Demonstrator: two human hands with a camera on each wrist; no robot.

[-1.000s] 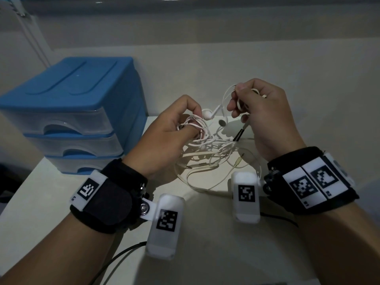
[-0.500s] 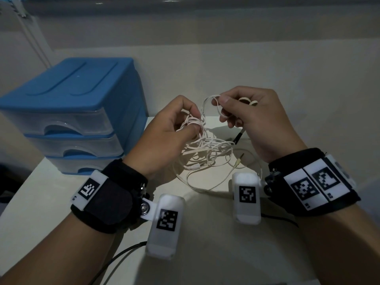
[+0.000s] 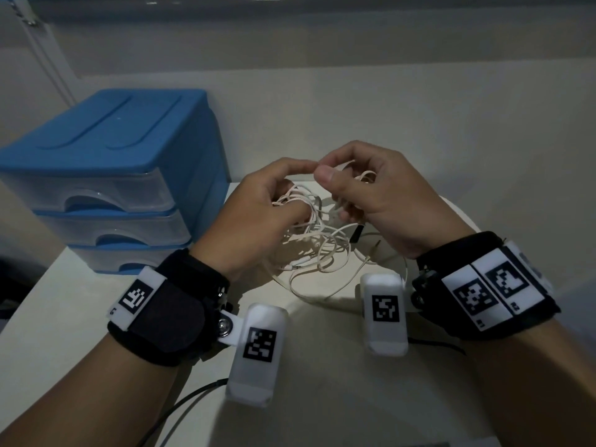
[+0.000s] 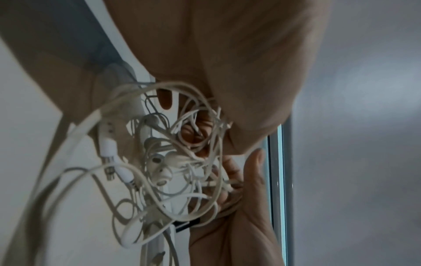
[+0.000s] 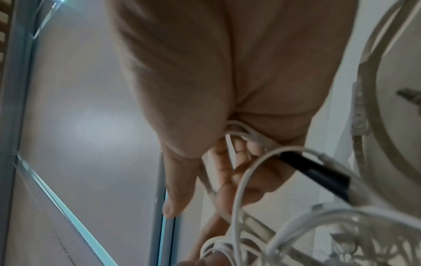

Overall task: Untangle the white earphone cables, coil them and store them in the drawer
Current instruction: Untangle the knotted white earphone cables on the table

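Your two hands have come together since a moment ago: your right hand [image 3: 380, 195], which was raised toward the upper centre of the head view with a loop pulled clear, has dropped and moved left until its thumb nearly meets the forefinger of your left hand [image 3: 267, 201] in the middle of the frame. The white earbuds that hung in the open between the hands a second ago are no longer visible from above; the left wrist view shows them buried in the knot.

Your left hand grips the bulk of the white earphone cables [image 3: 309, 243], its fingers curled through the loops. Your right hand pinches a few strands against its curled fingers, as the right wrist view shows, with a black plug [image 3: 357, 233] dangling just below it. The tangle hangs between the hands at frame centre, its lower loops trailing onto the white table [image 3: 322, 398].

I judge you are re-gripping for another pull, so the untangling is still early; nothing is coiled.

The blue drawer unit [image 3: 106, 175] stands at the left of the frame. All three of its translucent drawers look closed, and I cannot make out anything inside them.
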